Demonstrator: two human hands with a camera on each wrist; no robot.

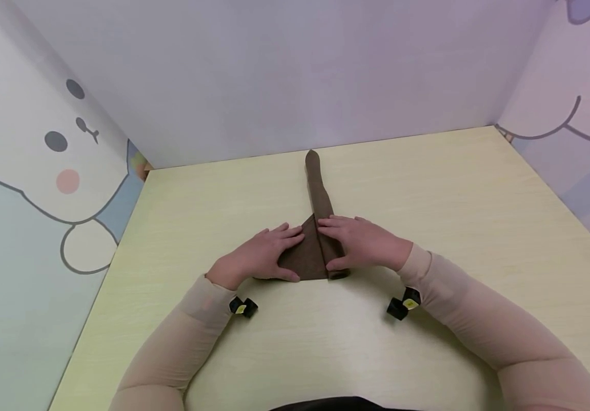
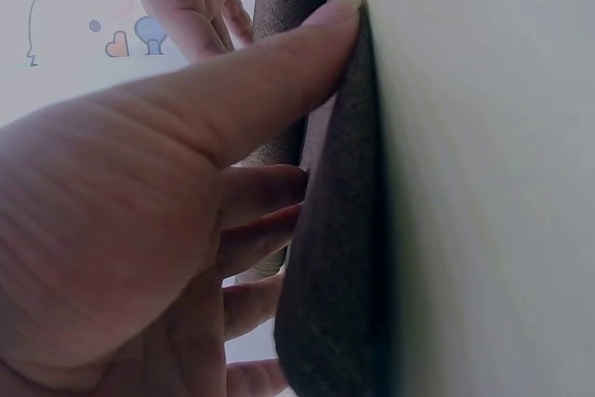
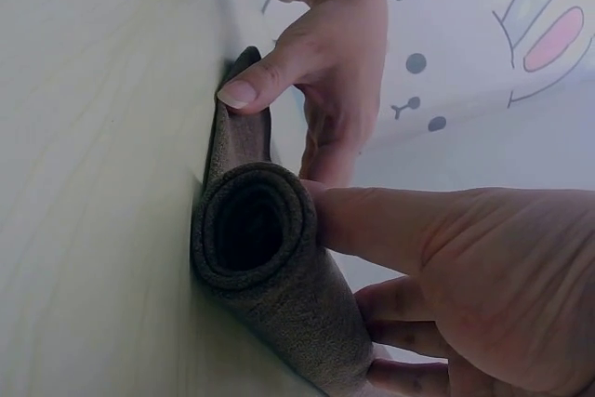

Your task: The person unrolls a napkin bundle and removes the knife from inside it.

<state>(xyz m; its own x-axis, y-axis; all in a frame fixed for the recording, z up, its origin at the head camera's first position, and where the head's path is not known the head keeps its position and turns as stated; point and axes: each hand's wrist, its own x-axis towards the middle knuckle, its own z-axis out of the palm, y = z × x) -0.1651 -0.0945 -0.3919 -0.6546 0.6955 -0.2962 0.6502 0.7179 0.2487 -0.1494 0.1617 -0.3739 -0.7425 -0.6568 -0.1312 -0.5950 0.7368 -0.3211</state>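
A brown cloth (image 1: 305, 254) lies on the table, part flat and part wound into a roll (image 1: 320, 197). The roll's far end is a narrow tail reaching toward the back edge. In the right wrist view, the roll's open end (image 3: 249, 234) shows wound layers around a dark hollow. My left hand (image 1: 261, 255) rests on the flat part at the left, thumb (image 2: 279, 72) near its front edge and fingers spread. My right hand (image 1: 364, 242) lies over the roll, its thumb and extended fingers touching the upper side.
The pale wooden table (image 1: 428, 188) extends around the cloth, with a plain wall (image 1: 295, 74) behind it. Cartoon-printed panels (image 1: 28, 160) stand on both sides. Small black devices (image 1: 404, 303) are strapped at both wrists.
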